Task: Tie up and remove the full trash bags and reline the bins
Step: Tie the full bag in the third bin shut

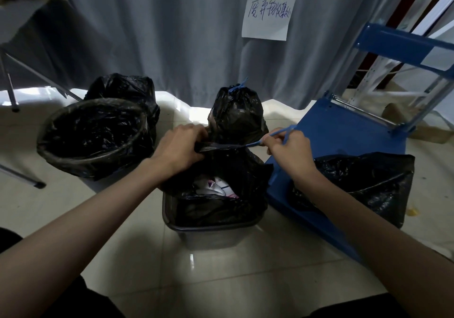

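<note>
A grey square bin stands on the floor in front of me with a full black bag in it; white and pink trash shows inside. My left hand grips the gathered top edge of that bag. My right hand pinches the bag's blue drawstring, pulled out taut to the right. Behind the bin stands a tied black bag with a blue knot on top. A round bin at the left carries an open black liner.
Another black bag sits behind the round bin. A blue platform cart lies to the right with a flat black bag on it. A grey curtain with a paper sign hangs behind. Table legs stand at left.
</note>
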Demonstrator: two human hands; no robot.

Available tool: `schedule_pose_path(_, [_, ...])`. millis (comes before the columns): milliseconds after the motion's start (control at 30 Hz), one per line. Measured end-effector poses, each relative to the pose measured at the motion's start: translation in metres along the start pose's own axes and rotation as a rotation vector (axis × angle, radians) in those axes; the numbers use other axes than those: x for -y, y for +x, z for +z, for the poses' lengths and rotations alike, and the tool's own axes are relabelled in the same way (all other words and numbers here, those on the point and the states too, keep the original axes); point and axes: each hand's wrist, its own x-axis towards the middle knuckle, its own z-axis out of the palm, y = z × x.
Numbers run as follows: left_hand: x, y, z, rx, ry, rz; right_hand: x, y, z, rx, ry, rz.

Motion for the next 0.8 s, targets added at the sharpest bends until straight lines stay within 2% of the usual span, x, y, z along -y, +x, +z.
schedule_pose_path(133, [0.018,-0.014,-0.013,0.075,0.046,-0.165,0.004,0.001,0.008,0.065,-0.284,-0.023])
schedule_pose_path(233, [0.026,-0.025,-0.021,0.04,0.061,-0.223,0.015,-0.003,0.016,0.087,-0.42,-0.14])
schedule_pose_path(400, [0.039,-0.033,-0.032,0.007,0.033,-0.31,0.042,-0.006,0.033,0.024,-0.491,-0.324])
schedule_pose_path(500, [0.043,-0.034,-0.036,-0.04,-0.134,-0.263,0.054,-0.009,0.047,-0.021,-0.516,-0.53])
schedule_pose_path(600, [0.036,-0.035,-0.037,-0.071,-0.291,-0.125,0.063,-0.012,0.063,0.072,-0.542,-0.662])
schedule_pose_path(700, [0.025,-0.037,-0.035,-0.102,-0.388,-0.041,0.063,-0.012,0.077,0.183,-0.576,-0.702])
schedule_pose_path(800, [0.024,-0.038,-0.034,-0.128,-0.407,-0.04,0.058,-0.009,0.081,0.194,-0.596,-0.68])
